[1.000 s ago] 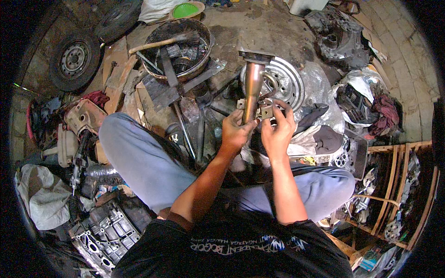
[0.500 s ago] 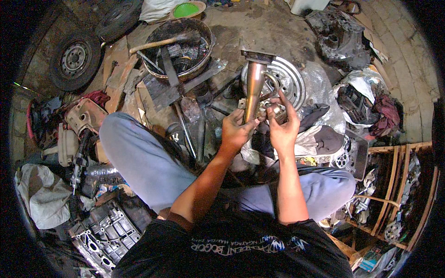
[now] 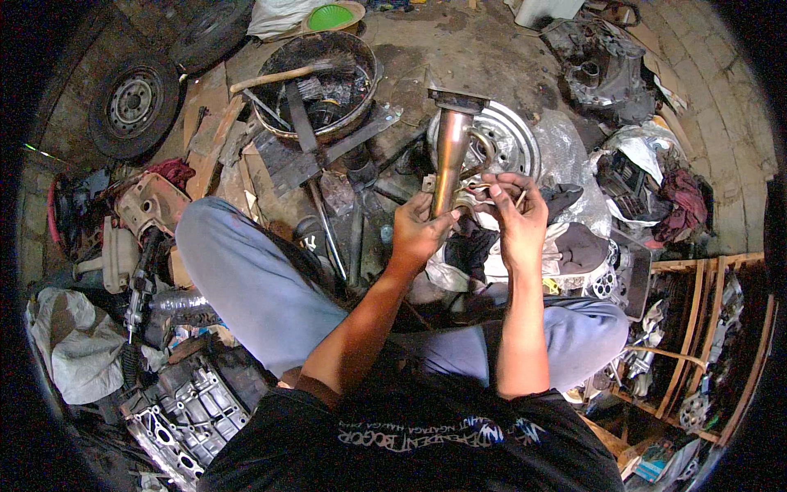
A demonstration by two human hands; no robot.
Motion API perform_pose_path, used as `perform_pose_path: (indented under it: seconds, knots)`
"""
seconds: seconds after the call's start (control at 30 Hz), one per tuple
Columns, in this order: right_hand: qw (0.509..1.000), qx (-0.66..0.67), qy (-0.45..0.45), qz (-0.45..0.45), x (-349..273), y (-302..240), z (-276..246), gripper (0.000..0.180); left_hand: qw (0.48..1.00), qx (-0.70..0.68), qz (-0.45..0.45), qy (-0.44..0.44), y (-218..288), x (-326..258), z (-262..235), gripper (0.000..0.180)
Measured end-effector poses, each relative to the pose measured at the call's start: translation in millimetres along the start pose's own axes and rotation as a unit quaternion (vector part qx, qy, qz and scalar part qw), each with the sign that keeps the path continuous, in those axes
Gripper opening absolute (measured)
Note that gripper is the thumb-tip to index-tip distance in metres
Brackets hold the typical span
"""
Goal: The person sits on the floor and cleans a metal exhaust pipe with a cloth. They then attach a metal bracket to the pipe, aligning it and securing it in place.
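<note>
1 basin (image 3: 283, 57) holds a brush (image 3: 270, 79); left hand (image 3: 418, 233) grips pipe (image 3: 451, 152), right hand (image 3: 521, 215) bracket (image 3: 474, 198).

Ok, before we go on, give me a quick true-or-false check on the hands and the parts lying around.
1. The left hand grips the pipe. True.
2. The right hand rests on a knee. False: it is up at the bracket beside the pipe.
3. The pipe partly hides the silver wheel rim. True.
4. The brush lies underneath the basin. False: it lies across the top of it.
5. The green dish is farther from the person than the basin. True.
6. The grey casting is on the person's right. False: it is on the left.
</note>
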State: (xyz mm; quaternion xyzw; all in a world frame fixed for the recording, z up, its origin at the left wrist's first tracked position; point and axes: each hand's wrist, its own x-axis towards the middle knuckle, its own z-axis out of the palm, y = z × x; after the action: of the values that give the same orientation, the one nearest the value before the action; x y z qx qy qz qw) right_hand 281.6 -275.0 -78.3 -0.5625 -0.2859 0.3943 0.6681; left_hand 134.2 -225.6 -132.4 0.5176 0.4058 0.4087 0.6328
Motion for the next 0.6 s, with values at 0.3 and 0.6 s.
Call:
perform_pose_path:
  seconds: [0.3, 0.6]
  knots:
    - [0.962, 0.229, -0.060, 0.137, 1.8, 11.3, -4.6, 0.035, 0.997, -0.080, -0.004, 0.006, -7.6, 0.1, 5.5, 0.033]
    - [0.995, -0.074, 0.062, -0.031, -1.6, 22.6, 6.9, 0.031, 0.994, -0.109, -0.023, -0.004, -18.3, 2.2, 1.8, 0.025]
